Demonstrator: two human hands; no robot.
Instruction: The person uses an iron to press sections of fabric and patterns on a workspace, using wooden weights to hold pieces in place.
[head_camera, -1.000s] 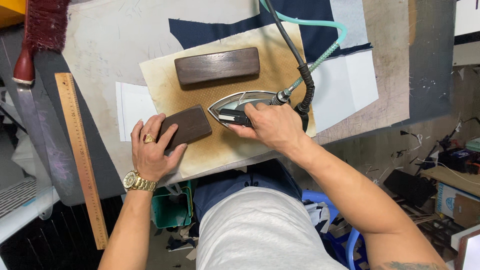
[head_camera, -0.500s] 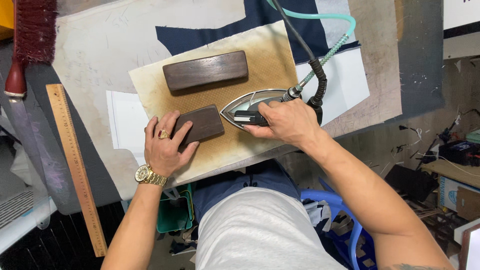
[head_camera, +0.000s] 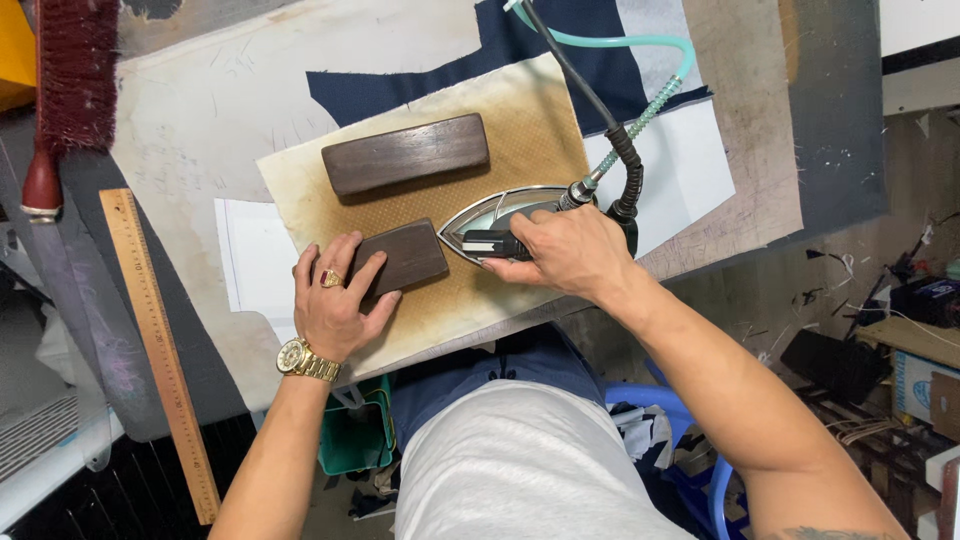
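My right hand grips the handle of a steam iron that rests on a stained tan pressing cloth. My left hand, with a ring and a gold watch, lies flat on a small dark wooden block just left of the iron's tip. A longer dark wooden block lies farther back on the same cloth. A black cable and a teal hose run from the iron's rear toward the top.
Navy fabric and white pieces lie under the cloth on the worn ironing table. A wooden ruler lies at the left, a red-handled brush at top left. A green bin sits below the table edge.
The view shifted slightly. My left hand and the small block stay together; the iron sits next to the block much as before.
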